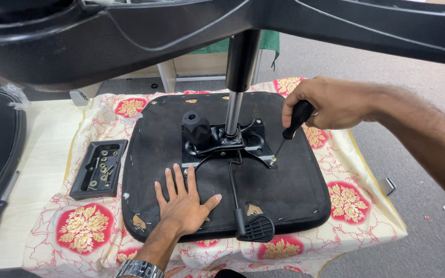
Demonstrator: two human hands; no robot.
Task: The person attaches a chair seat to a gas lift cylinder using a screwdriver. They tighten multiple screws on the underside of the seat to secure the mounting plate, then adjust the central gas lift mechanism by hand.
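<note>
Bright even indoor light, soft shadows, wide-angle edge distortion

A pale wooden surface (42, 154) carries a cream cloth printed with red and gold flower medallions (346, 170), draped over its edges. On the cloth lie an upturned black fabric-covered seat pad (294, 190) and, just beside it, a small black plastic tray of screws and washers (99, 169).

Two bare forearms, no sleeves anywhere in view, a bit of dark hair along both. No gloves, no rings on the left hand (185, 202) or the right hand (330, 103). Silver metal link watch band (139, 268) on the left wrist, chunky and shiny, only partly in frame.
</note>
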